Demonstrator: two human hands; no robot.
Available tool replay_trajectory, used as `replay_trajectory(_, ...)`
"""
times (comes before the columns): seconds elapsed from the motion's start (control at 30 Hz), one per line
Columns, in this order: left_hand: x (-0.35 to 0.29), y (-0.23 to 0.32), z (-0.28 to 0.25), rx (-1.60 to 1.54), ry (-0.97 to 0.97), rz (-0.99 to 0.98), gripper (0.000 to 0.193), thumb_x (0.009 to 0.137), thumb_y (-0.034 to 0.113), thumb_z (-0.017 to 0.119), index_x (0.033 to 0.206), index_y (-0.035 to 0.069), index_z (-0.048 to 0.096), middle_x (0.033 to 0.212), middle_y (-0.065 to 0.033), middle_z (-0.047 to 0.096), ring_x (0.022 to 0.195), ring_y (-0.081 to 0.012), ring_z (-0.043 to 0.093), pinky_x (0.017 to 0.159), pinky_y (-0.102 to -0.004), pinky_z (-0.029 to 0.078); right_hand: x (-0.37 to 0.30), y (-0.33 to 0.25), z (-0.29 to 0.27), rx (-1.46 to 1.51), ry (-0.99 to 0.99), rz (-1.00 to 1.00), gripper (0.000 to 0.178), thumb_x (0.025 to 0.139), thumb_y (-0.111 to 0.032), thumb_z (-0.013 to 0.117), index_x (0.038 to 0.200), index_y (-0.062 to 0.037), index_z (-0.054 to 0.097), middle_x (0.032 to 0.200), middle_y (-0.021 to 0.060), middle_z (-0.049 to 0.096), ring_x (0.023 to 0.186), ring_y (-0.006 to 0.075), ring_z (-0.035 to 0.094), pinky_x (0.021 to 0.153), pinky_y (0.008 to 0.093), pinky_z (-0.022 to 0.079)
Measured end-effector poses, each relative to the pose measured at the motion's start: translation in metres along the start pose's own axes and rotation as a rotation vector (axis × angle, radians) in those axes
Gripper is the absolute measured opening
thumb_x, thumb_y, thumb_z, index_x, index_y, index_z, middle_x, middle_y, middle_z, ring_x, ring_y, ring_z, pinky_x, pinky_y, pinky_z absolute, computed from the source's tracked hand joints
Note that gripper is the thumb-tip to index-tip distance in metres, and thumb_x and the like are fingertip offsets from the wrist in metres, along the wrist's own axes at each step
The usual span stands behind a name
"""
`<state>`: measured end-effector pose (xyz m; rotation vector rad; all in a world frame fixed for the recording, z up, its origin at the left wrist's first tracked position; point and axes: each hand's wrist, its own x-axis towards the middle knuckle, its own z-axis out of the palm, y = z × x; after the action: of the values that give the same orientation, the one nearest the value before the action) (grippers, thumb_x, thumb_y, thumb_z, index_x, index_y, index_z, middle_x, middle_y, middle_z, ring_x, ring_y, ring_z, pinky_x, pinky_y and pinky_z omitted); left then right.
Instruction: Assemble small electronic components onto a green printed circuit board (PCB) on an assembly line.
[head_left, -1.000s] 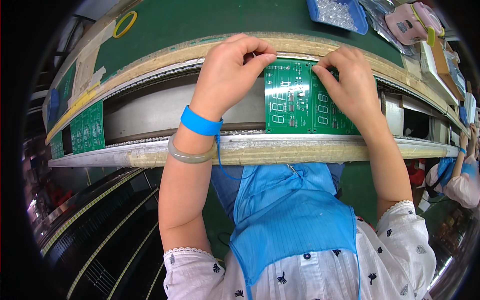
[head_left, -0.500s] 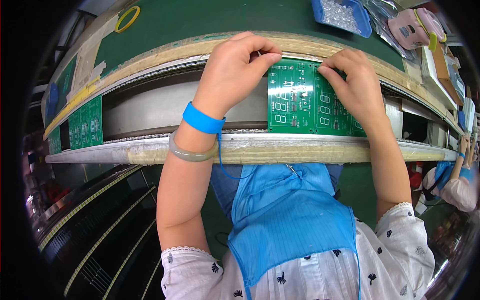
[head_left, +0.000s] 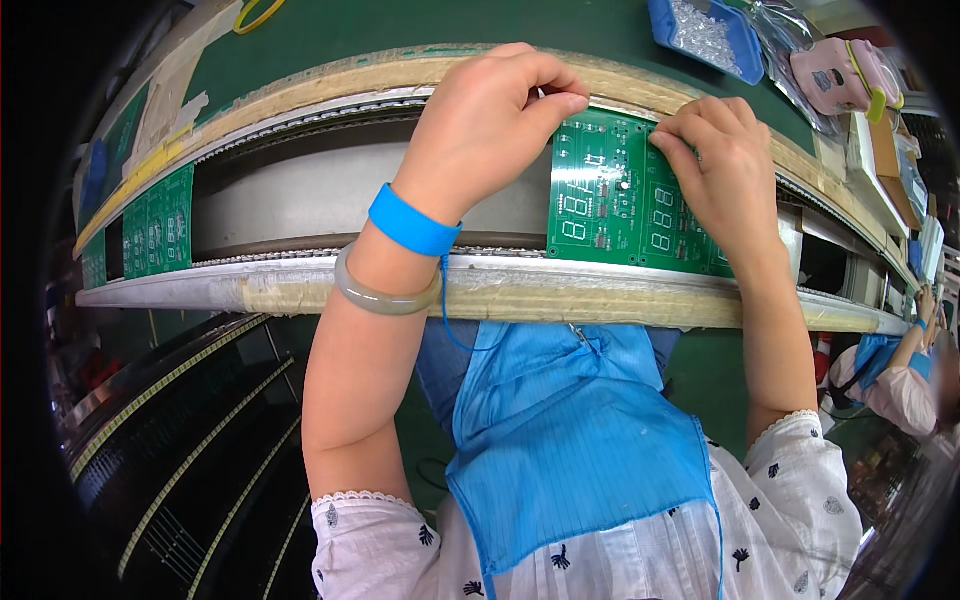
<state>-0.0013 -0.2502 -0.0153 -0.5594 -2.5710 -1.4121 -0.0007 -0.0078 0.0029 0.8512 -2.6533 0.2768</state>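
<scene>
A green circuit board point(head_left: 600, 205) printed with white digit outlines lies across the conveyor rails in front of me. My left hand point(head_left: 492, 130) is closed in a pinch above its far left corner, thumb against forefinger. Over the board's far middle, my right hand point(head_left: 722, 165) is also closed, thumb and forefinger pressed together, and it covers the board's right part. Whatever is between the fingers of either hand is too small or hidden to make out. On my left wrist sit a blue corded strap point(head_left: 412, 222) and a grey bangle point(head_left: 385, 295).
More green boards point(head_left: 158, 222) rest on the rails at the left. Beyond the wooden rail point(head_left: 330, 95), a blue tray point(head_left: 748, 50) of small clear parts and a pink container point(head_left: 840, 75) stand at far right. Another person's arm point(head_left: 905, 350) shows at the right edge.
The whole view has shifted slightly, with the board and tray now further right in the picture. Both hands stay pinched at the board's far edge, the left fingertips slightly further right.
</scene>
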Motion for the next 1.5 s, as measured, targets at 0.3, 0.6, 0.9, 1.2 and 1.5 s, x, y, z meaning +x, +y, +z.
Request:
replay_trajectory(0.3,0.001,-0.002,0.002,0.008,0.003,-0.001,0.016,0.089,0.012,0.070,0.098,0.000,0.072,0.087,-0.0047,0.064,0.076,-0.0134,0.059,0.070,-0.0265,0.049,0.005,0.002,-0.003,-0.039,-0.053,-0.095,0.009,0.083,-0.016,0.073,0.085,-0.0081,0.072,0.089,0.0024,0.063,0.093,0.0250,0.058,0.082,0.0401,0.043)
replay_trajectory(0.6,0.001,-0.001,0.001,0.013,-0.017,-0.018,0.016,0.090,0.013,0.071,0.099,0.000,0.072,0.088,-0.0047,0.065,0.078,-0.0133,0.060,0.072,-0.0266,0.049,0.001,-0.002,0.001,-0.034,-0.048,-0.004,0.011,0.086,-0.018,0.071,0.086,-0.0077,0.072,0.090,0.0039,0.065,0.095,0.0269,0.059,0.084,0.0416,0.045)
replay_trajectory(0.9,0.001,-0.001,0.002,-0.014,-0.028,-0.040,0.015,0.090,0.011,0.070,0.100,0.000,0.072,0.090,-0.0046,0.066,0.079,-0.0131,0.061,0.072,-0.0269,0.050,-0.004,0.005,0.010,0.027,-0.062,0.013,0.011,0.086,-0.018,0.070,0.089,-0.0076,0.071,0.091,0.0062,0.066,0.095,0.0296,0.059,0.084,0.0426,0.047)
replay_trajectory(1.2,0.000,0.009,0.005,-0.115,-0.314,0.274,0.011,0.089,0.007,0.069,0.098,0.001,0.070,0.087,-0.0100,0.069,0.076,-0.0213,0.065,0.067,-0.0313,0.052,-0.005,0.010,0.006,0.062,-0.035,-0.033,0.010,0.085,-0.017,0.070,0.089,-0.0073,0.071,0.091,0.0062,0.067,0.094,0.0296,0.060,0.085,0.0423,0.046)
replay_trajectory(1.5,-0.005,0.010,0.006,0.034,-0.382,0.287,0.011,0.087,0.015,0.069,0.096,0.010,0.069,0.083,-0.0112,0.069,0.075,-0.0309,0.067,0.064,-0.0382,0.053,-0.001,0.008,-0.008,0.168,-0.091,-0.005,0.009,0.083,-0.011,0.071,0.090,-0.0045,0.072,0.091,0.0093,0.067,0.091,0.0316,0.059,0.084,0.0413,0.047)
